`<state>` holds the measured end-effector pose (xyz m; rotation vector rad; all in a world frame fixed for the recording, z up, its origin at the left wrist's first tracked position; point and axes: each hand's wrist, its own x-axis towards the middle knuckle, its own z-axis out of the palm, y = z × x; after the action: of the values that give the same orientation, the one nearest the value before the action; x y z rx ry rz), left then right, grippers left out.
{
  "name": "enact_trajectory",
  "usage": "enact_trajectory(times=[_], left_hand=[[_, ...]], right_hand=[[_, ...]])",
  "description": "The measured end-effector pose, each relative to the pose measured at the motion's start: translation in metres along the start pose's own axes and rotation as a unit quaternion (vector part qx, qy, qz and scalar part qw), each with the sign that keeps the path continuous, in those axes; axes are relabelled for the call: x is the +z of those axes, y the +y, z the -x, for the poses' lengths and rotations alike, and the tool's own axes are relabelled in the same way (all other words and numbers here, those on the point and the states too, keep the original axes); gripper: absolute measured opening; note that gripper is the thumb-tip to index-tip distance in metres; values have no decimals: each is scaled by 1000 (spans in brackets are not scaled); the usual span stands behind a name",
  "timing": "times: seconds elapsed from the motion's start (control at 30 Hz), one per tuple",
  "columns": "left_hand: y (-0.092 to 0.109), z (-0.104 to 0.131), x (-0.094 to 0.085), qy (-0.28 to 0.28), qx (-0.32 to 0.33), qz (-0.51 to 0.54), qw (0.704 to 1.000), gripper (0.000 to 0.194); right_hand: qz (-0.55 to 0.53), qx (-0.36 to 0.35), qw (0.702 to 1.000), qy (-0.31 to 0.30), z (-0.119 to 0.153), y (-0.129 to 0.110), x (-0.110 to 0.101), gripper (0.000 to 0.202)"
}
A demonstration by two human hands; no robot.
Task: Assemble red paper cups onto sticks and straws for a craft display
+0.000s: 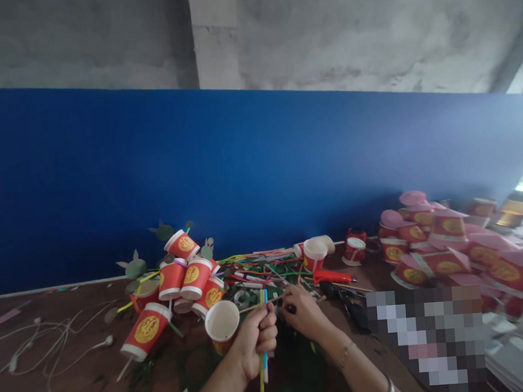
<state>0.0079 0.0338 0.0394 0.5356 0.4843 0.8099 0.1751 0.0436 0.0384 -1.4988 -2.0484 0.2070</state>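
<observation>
A few coloured straws — yellow, blue and pale — stand upright at lower centre of the frame, clenched in the left hand. Just right of it the right hand reaches into the straw pile, fingertips pinched on something small and dark. A white-mouthed paper cup lies touching the left hand; red cups cluster upper left of it — earphones trail at far left.
</observation>
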Motion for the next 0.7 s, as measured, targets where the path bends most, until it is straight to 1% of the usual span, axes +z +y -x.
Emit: enact_trajectory(times=[0.1,0.17,0.2,0.23,0.3,0.37,0.4,0.43,0.47,0.57,0.63,0.7], left_hand=[[0,1,1,-10,3,0,1000,26],[1,3,2,-16,6,-4,1000,28],[2,5,3,-31,-2,-11,999,29],[2,8,5,-55,-17,-21,998,29],[1,14,7,-141,-76,-52,986,28],[0,20,10,-214,-127,-77,966,25],[-1,23,11,-240,-143,-87,956,25],[-2,25,12,-258,-154,-96,949,25],[-3,27,13,-270,-161,-104,944,25],[-4,29,13,-286,-175,-114,935,27],[-4,29,13,-291,-179,-110,933,27],[-4,28,11,-287,-177,-103,936,26]], right_hand=[[69,14,997,-10,2,-2,-1,22],[78,18,997,5,1,-4,1,22],[68,12,998,13,-1,-6,3,19],[52,0,999,16,-3,-8,6,17],[16,-39,999,5,-11,-16,14,14],[-5,-79,997,-25,-21,-27,23,16],[-10,-97,994,-49,-27,-33,26,18],[-16,-101,993,-60,-32,-39,29,18],[-28,-96,993,-71,-37,-45,32,18],[-133,-23,986,-95,-51,-57,39,9],[-198,10,976,-95,-59,-60,44,7],[-254,25,963,-82,-65,-60,47,9]])
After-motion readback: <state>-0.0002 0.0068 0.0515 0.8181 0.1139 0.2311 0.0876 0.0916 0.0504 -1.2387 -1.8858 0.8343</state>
